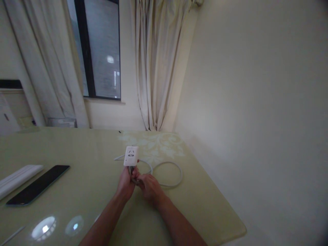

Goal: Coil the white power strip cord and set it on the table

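A white wall socket (131,156) stands tilted up above the table, its face with the slots toward me. My left hand (126,181) is closed just under it, around the dark wires at its lower edge. Beside it, my right hand (150,188) pinches the end of those wires, close to the left fingers. A grey cable (181,172) runs from near my hands and lies in a loop on the table to the right. Something small and red shows at the socket's right edge. My fingers partly hide where wires and cable meet.
The pale green glossy table (84,153) ends at a wall on the right. At the left lie a black tablet-like slab (38,185) and a long white object (17,179). A thin white stick (14,235) is at the lower left. Curtains (159,68) hang behind.
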Motion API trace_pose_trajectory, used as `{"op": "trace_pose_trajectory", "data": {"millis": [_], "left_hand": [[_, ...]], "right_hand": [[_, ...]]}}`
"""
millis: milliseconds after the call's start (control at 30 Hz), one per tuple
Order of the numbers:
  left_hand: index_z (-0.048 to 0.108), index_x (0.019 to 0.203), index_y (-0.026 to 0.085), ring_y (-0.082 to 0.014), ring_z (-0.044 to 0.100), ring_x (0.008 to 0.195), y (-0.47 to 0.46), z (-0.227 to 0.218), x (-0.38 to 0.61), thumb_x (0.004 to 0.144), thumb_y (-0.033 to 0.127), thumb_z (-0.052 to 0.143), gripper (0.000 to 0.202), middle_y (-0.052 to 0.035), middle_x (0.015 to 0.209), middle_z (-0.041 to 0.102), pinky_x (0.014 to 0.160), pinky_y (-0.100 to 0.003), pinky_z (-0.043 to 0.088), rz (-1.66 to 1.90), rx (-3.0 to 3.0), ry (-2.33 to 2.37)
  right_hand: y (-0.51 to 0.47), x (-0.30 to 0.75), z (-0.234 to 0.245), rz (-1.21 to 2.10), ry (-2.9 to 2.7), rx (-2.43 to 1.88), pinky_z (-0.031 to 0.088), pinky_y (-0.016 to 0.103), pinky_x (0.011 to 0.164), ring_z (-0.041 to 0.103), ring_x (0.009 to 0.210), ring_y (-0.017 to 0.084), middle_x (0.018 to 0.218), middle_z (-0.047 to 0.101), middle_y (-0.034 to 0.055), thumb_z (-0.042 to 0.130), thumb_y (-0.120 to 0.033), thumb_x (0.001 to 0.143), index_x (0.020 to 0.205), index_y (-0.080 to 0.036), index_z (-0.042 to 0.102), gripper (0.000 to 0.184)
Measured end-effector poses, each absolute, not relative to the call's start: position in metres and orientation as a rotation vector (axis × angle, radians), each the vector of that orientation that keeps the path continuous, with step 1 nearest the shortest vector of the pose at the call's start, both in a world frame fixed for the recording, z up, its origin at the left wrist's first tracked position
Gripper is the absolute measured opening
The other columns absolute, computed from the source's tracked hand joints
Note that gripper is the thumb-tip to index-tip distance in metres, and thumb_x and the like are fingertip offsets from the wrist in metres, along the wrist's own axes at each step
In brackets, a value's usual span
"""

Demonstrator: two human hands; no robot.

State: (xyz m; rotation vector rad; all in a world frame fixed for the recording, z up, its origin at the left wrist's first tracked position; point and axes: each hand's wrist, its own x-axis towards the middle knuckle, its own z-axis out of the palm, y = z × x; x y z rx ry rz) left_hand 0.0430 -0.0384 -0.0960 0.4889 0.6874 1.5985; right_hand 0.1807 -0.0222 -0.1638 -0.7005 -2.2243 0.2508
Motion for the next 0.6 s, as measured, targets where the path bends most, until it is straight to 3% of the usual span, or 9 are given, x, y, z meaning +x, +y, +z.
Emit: {"op": "trace_pose_trajectory", "data": {"millis": [133,233,433,533,600], "left_hand": [[0.074,0.098,0.015,-0.0189,0.065,0.076,-0.042,-0.116,0.064,0.077,0.081,0.07,0.07,-0.0051,0.081,0.07,0.071,-0.031,0.053,1.66,0.689,0.892],[0.075,0.086,0.019,-0.0254,0.069,0.09,-0.041,-0.127,0.069,0.067,0.087,0.073,0.07,-0.0082,0.089,0.075,0.084,-0.035,0.055,1.66,0.841,1.092],[0.073,0.077,0.022,-0.0258,0.068,0.077,-0.033,-0.131,0.059,0.059,0.09,0.075,0.071,-0.0093,0.082,0.074,0.069,-0.035,0.056,1.629,0.817,1.105],[0.065,0.073,0.021,-0.0209,0.064,0.07,-0.027,-0.133,0.057,0.061,0.087,0.077,0.068,-0.0049,0.074,0.069,0.066,-0.032,0.053,1.727,0.728,1.052],[0.057,0.068,0.022,-0.0174,0.058,0.064,-0.023,-0.133,0.057,0.062,0.087,0.076,0.067,-0.0003,0.066,0.061,0.063,-0.03,0.05,1.774,0.683,1.03]], "right_hand": [[-0.018,0.184,-0.167,0.32,-2.026,-0.757,0.056,0.039,0.096,0.07,0.107,0.025,0.113,0.074,0.0122,0.049,-0.028,0.108,0.125,-0.022,0.065,0.024],[-0.022,0.186,-0.159,0.338,-2.037,-0.7,0.056,0.038,0.098,0.07,0.109,0.023,0.111,0.075,0.01,0.045,-0.028,0.11,0.125,-0.024,0.068,0.027],[-0.036,0.188,-0.148,0.171,-2.008,-0.706,0.055,0.037,0.101,0.067,0.118,0.023,0.122,0.073,0.0124,0.049,-0.028,0.109,0.13,-0.024,0.067,0.027],[-0.04,0.189,-0.159,0.017,-2.096,-0.757,0.056,0.037,0.088,0.07,0.099,0.024,0.104,0.075,0.0131,0.046,-0.031,0.11,0.115,-0.021,0.07,0.026],[-0.04,0.188,-0.169,-0.019,-2.226,-0.775,0.054,0.033,0.075,0.069,0.081,0.023,0.087,0.075,0.0109,0.043,-0.041,0.11,0.101,-0.02,0.07,0.035]]}}
